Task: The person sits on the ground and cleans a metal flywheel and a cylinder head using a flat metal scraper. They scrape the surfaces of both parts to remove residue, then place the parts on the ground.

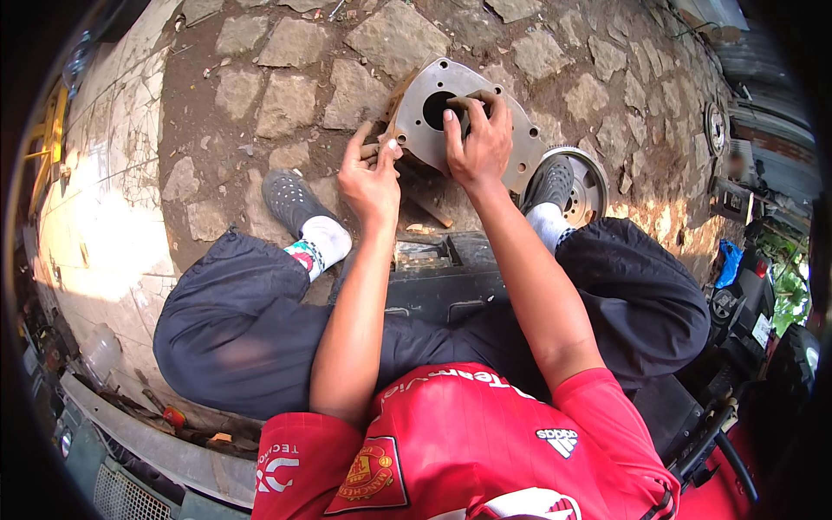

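A grey cast metal housing [416, 95] stands on the ground between my feet. Its flat upper face has a large round bore and several small bolt holes. My left hand [373, 178] is closed at the left corner of the housing, thumb beside a bolt hole and fingers against the side. Over the right edge of the bore, my right hand [481, 147] has its fingers bent, with thumb and index fingertips close together. Whatever lies between those fingertips, if anything, is too small to make out.
A round metal disc [591, 186] lies beside my right shoe [553, 180]. Below the housing, a dark box-like object [446, 290] sits between my legs. Rough paving stones [290, 43] set in dirt surround the work. Pale tiles [104, 199] run along the left; machine parts [737, 295] crowd the right.
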Demonstrator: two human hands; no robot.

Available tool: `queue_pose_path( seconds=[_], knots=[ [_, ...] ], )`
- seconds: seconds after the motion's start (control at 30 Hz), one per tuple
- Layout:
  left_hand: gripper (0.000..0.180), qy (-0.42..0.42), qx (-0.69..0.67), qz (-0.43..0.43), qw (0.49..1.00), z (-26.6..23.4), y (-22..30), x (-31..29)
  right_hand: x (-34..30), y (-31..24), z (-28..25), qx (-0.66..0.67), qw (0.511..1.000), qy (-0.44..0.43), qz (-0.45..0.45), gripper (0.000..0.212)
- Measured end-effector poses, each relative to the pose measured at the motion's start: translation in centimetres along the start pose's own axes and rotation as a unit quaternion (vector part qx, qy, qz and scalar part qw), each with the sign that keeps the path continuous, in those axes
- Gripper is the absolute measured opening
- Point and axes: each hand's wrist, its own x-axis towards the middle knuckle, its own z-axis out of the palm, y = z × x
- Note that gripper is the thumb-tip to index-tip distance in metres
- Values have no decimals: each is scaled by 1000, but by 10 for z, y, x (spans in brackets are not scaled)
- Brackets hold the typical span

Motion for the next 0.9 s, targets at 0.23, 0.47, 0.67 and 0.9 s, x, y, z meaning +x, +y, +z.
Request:
queue_pose_path(
  seconds=[0.23,0.47,0.67,0.9],
  knots=[
    [18,46,-102,-38,993,13,9,-5,-2,-2,2,2,1000,-1,10,24],
    [15,54,-24,-5,998,14,10,1,3,-2,0,17,1000,-4,1,25],
    [14,50,-69,-28,996,16,1,-13,0,0,0,23,1000,-2,12,24],
    [12,32,-22,-18,999,13,19,4,1,1,1,15,1000,0,6,25]
  ],
)
